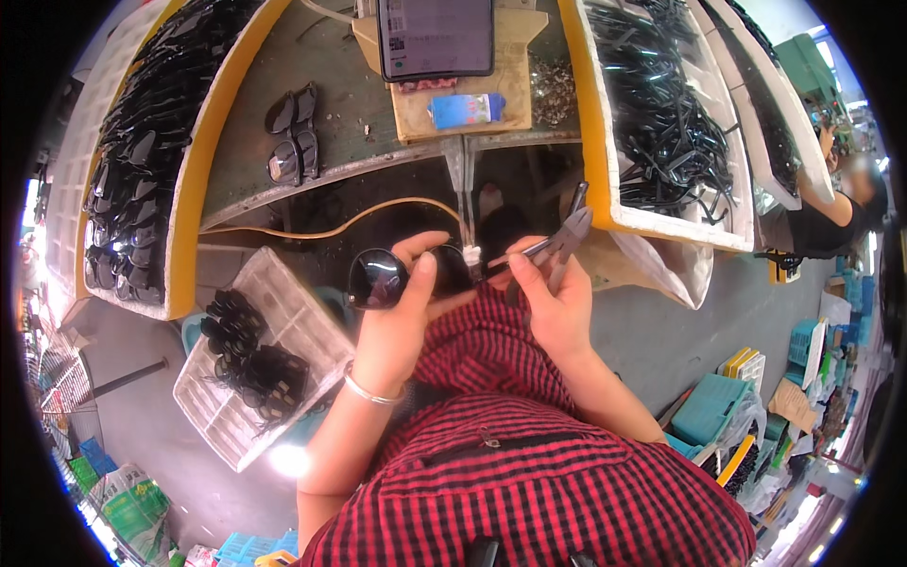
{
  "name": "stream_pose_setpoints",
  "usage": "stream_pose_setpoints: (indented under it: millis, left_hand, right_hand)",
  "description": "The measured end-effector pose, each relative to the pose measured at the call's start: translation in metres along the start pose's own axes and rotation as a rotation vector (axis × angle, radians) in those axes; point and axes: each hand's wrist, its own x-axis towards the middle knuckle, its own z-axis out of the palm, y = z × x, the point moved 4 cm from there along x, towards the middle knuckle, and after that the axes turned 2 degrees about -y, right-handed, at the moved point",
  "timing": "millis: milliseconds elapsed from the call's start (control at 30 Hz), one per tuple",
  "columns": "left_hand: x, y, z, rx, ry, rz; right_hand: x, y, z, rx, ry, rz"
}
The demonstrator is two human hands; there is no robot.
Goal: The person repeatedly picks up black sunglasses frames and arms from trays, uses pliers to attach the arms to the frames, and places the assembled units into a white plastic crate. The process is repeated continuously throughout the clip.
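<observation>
My left hand (404,307) is closed on a sunglasses front (376,280), dark-lensed and black-framed, held over my lap. In my right hand (564,312) is a pair of pliers (570,234), jaws pointing up and away from me. A thin dark strip (515,257), perhaps a temple arm, lies at the right fingertips by the frame's right end; whether it is joined to the frame I cannot tell. Folded sunglasses (295,156) rest on the bench beyond my left hand.
A tray of dark sunglasses fronts (181,241) stands left, and a tray of black temple arms (612,210) right. A white crate (219,430) with black pieces sits lower left. On the bench (350,156) are a screen (436,38) and blue packet (463,111). A person (836,222) is far right.
</observation>
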Motion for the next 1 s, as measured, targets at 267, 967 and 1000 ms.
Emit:
stream_pose_setpoints:
  millis: [267,967,1000]
  left_hand:
    - [0.012,0.000,0.004,-0.036,-0.024,0.069]
    - [0.003,0.006,0.000,0.034,-0.059,0.113]
    - [0.003,0.006,0.000,0.034,-0.060,0.113]
  right_hand:
    - [0.005,-0.006,-0.001,0.022,0.042,-0.094]
    - [-0.006,0.004,0.006,0.150,0.041,-0.137]
    - [-0.006,0.004,0.006,0.147,0.042,-0.137]
